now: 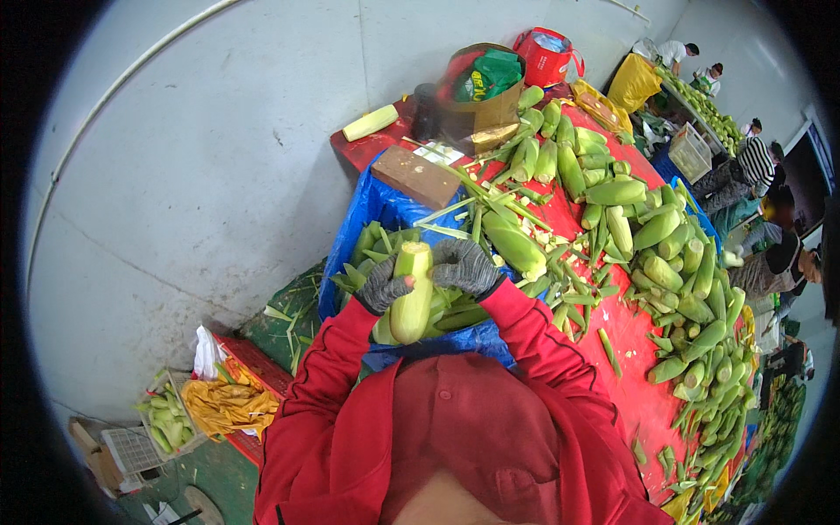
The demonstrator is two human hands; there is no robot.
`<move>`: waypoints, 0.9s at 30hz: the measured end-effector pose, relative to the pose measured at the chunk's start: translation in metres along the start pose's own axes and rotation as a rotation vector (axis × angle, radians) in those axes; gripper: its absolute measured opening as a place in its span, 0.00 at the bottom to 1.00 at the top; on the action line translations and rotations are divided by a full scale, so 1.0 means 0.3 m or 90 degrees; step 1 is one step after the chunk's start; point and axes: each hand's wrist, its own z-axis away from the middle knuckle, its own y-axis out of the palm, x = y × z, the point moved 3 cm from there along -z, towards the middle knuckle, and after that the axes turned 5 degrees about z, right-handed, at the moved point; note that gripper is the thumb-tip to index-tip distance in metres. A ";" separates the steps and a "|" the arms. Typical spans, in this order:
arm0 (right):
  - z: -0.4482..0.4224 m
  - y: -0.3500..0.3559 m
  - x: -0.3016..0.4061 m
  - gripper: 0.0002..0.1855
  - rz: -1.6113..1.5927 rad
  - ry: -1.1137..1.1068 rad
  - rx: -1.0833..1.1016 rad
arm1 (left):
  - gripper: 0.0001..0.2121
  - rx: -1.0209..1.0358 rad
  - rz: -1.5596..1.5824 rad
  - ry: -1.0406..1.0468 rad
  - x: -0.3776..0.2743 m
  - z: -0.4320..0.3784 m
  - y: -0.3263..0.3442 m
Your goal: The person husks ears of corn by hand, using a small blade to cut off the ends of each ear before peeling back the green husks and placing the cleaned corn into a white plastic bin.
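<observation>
My left hand [382, 286], in a grey knit glove, grips an ear of corn [411, 308] by its side. The ear stands nearly upright, its cut end on top, wrapped in smooth pale-green husk. Against its upper right side are the bent fingers of my gloved right hand [467, 268]; whether they pinch a husk leaf is too small to tell. Beneath both hands is a bin lined with blue tarp [342, 266], holding stripped green husks [367, 244]. A larger ear in husk [512, 243] lies just beyond my right hand.
A brown block [415, 176] rests across the bin's far end. Many husked ears [663, 272] and husk scraps cover the red table [640, 387] to the right. A brown bag [492, 121], a dark bottle [425, 108] and a red bag [545, 59] stand beyond. People work at far right.
</observation>
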 end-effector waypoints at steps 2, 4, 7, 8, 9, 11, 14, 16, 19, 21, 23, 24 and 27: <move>0.013 0.006 0.019 0.12 -0.021 0.052 -0.005 | 0.31 0.002 -0.032 -0.006 -0.005 0.005 0.003; 0.021 0.014 -0.048 0.10 -0.109 0.055 -0.050 | 0.31 0.017 -0.029 -0.024 -0.014 0.003 0.017; 0.028 0.030 -0.078 0.08 -0.175 0.090 -0.110 | 0.31 0.023 0.010 -0.033 -0.006 0.000 0.021; 0.030 0.035 -0.077 0.07 -0.186 0.108 -0.130 | 0.30 0.011 0.013 -0.014 0.014 0.001 0.014; 0.033 0.035 -0.086 0.08 -0.209 0.116 -0.152 | 0.30 -0.001 0.014 0.007 0.024 -0.003 0.010; 0.036 0.036 -0.113 0.08 -0.253 0.133 -0.196 | 0.29 -0.112 -0.055 0.049 0.037 -0.014 -0.011; 0.035 0.048 -0.121 0.07 -0.348 0.080 -0.195 | 0.29 -0.245 -0.085 0.032 0.107 -0.012 -0.041; 0.034 0.068 -0.142 0.03 -0.432 0.096 -0.227 | 0.30 -0.265 -0.088 0.044 0.091 -0.022 -0.020; 0.035 0.106 -0.125 0.01 -0.535 0.084 -0.218 | 0.31 -0.281 -0.040 0.173 0.058 -0.015 0.064; 0.027 0.123 -0.145 0.02 -0.566 0.074 -0.201 | 0.31 -0.304 0.010 0.139 0.061 -0.019 0.063; 0.035 0.114 -0.143 0.03 -0.591 0.115 -0.246 | 0.29 -0.299 0.053 0.114 0.066 -0.027 0.042; 0.051 0.092 -0.145 0.04 -0.619 0.118 -0.262 | 0.27 -0.367 0.074 0.080 0.099 -0.022 -0.001; 0.094 -0.042 -0.142 0.03 -0.760 0.154 -0.372 | 0.25 -0.432 0.390 0.098 0.218 0.003 -0.196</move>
